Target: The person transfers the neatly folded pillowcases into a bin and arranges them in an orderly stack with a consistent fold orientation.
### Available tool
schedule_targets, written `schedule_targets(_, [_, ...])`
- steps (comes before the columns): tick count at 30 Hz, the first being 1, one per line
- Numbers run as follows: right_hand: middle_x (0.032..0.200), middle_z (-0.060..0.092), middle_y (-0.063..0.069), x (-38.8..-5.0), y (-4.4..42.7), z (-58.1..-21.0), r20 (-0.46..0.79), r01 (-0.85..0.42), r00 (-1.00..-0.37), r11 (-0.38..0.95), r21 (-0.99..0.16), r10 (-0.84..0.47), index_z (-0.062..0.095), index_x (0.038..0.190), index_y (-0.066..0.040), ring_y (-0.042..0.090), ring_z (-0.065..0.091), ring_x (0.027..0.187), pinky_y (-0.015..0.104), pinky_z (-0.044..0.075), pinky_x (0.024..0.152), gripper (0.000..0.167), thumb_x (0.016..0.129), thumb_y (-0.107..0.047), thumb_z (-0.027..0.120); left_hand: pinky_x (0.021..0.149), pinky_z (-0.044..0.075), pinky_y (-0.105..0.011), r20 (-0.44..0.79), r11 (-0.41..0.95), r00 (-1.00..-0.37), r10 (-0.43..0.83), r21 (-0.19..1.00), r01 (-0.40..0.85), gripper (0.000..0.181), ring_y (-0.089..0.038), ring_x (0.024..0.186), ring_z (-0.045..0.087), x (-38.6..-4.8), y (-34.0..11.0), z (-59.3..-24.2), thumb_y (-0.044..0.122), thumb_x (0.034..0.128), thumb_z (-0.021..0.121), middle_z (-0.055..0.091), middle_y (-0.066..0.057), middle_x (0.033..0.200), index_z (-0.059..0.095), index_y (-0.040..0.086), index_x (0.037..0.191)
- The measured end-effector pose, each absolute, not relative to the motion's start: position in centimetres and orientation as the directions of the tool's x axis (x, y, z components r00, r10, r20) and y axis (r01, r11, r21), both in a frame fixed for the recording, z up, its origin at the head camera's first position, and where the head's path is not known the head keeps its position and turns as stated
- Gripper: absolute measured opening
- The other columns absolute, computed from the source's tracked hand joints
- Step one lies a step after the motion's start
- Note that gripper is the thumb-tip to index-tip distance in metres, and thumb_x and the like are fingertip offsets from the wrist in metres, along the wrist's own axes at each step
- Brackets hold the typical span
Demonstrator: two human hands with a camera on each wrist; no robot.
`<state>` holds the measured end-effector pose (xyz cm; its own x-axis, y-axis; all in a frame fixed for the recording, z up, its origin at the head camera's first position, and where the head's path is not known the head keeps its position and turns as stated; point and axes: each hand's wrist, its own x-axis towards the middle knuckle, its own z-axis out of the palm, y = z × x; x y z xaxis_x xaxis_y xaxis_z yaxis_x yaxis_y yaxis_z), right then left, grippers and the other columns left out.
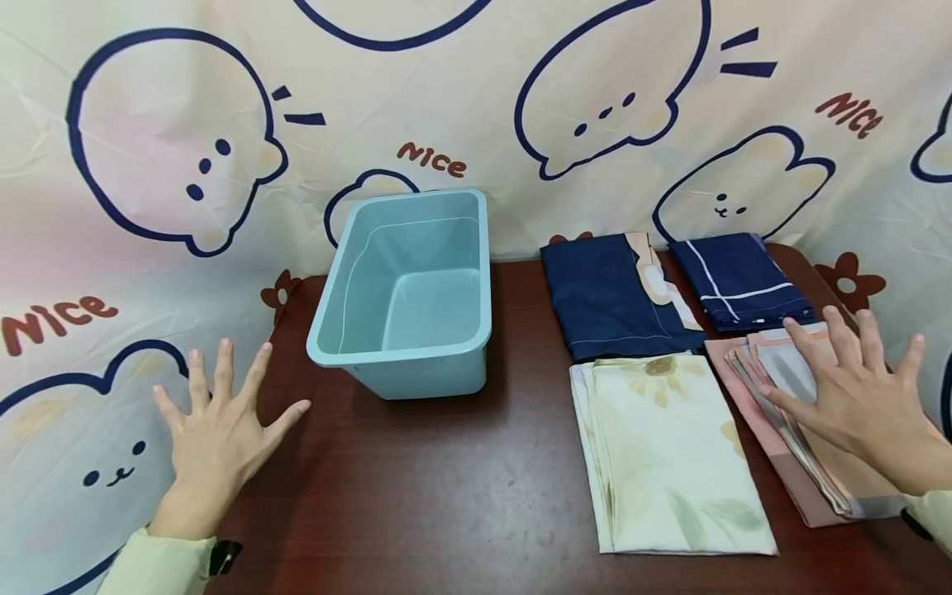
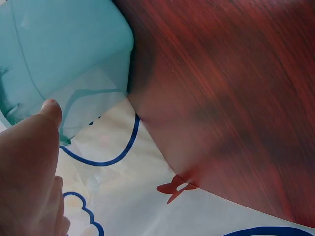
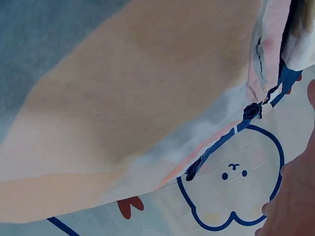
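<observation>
The bin (image 1: pixel 420 376) is a plain pale teal, and the table (image 1: pixel 416 496) is reddish brown with darker wood grain. Of the folded cloths, the far left one (image 1: pixel 602 289) is navy with a peach-and-white motif, the far right one (image 1: pixel 759 268) navy crossed by white lines, the near left one (image 1: pixel 669 454) cream with tan and grey-green floral shapes, and the near right one (image 1: pixel 806 463) pink, grey and tan. The backdrop (image 1: pixel 483 107) is cream, printed with navy-outlined animals, brownish-red "NICE" lettering and flowers. The sleeves (image 1: pixel 159 566) are pale yellow-green.
</observation>
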<state>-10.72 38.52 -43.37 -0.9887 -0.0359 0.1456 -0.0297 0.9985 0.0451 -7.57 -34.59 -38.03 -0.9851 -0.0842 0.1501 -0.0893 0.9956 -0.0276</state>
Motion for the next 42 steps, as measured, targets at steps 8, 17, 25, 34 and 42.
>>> schedule_targets(8, [0.165, 0.001, 0.032, -10.5, 37.7, -42.9, 0.167, -0.069, -0.983, 0.996, 0.051, -0.076, 0.009, 0.163, -0.018, 0.046, -0.019, 0.154, 0.074, -0.015, 0.115, 0.110, 0.084, -0.071, 0.062, 0.113, 0.001, -0.081, 0.213, 0.997, -0.975, -0.061, -0.042, -0.071, 0.097, -0.052, 0.154, -0.004, -7.5, -34.1, -37.4, 0.075, 0.0883, 0.051, 0.004, -0.026, 0.168, 0.010, 0.030, 0.164])
schedule_targets(17, [0.164, -0.004, 0.034, -10.7, 36.7, -42.6, 0.151, -0.090, -0.984, 0.996, 0.025, -0.092, 0.008, 0.162, -0.010, 0.050, -0.015, 0.153, 0.068, -0.013, 0.120, 0.112, 0.082, -0.048, 0.075, 0.107, 0.032, -0.069, 0.438, 0.993, -0.895, 0.085, -0.112, 0.040, 0.096, -0.048, 0.143, 0.029, -7.6, -33.2, -37.0, 0.084, 0.0887, 0.028, 0.031, -0.029, 0.157, 0.039, 0.013, 0.152])
schedule_targets(25, [0.158, 0.013, 0.039, -10.6, 35.8, -42.2, 0.166, -0.101, -0.981, 0.995, 0.006, -0.101, 0.017, 0.160, -0.002, 0.054, 0.007, 0.149, 0.065, -0.002, 0.124, 0.108, 0.080, -0.042, 0.078, 0.099, 0.041, -0.068, 0.527, 0.991, -0.839, 0.134, -0.090, 0.102, 0.100, -0.048, 0.133, 0.040, -7.5, -32.2, -36.8, 0.082, 0.0915, 0.012, 0.043, -0.030, 0.146, 0.046, 0.005, 0.143])
schedule_targets(34, [0.143, 0.037, 0.039, -11.0, 35.3, -42.1, 0.280, -0.200, -0.940, 0.980, 0.013, -0.195, 0.039, 0.147, 0.003, 0.054, 0.032, 0.135, 0.065, 0.022, 0.116, 0.094, 0.072, -0.035, 0.081, 0.097, 0.045, -0.067, 0.585, 0.985, -0.795, 0.163, -0.051, 0.165, 0.083, -0.048, 0.131, 0.045, -7.4, -31.1, -37.0, 0.068, 0.0972, 0.027, 0.049, -0.030, 0.143, 0.052, 0.000, 0.139])
schedule_targets(42, [0.140, 0.042, 0.037, -10.6, 34.8, -42.3, 0.275, -0.223, -0.940, 0.974, -0.046, -0.202, 0.046, 0.140, 0.002, 0.055, 0.039, 0.129, 0.072, 0.034, 0.104, 0.082, 0.074, -0.030, 0.082, 0.096, 0.047, -0.065, 0.617, 0.975, -0.763, 0.194, -0.034, 0.220, 0.067, -0.048, 0.128, 0.049, -7.1, -30.3, -37.3, 0.051, 0.0972, 0.037, 0.054, -0.029, 0.138, 0.055, -0.001, 0.135])
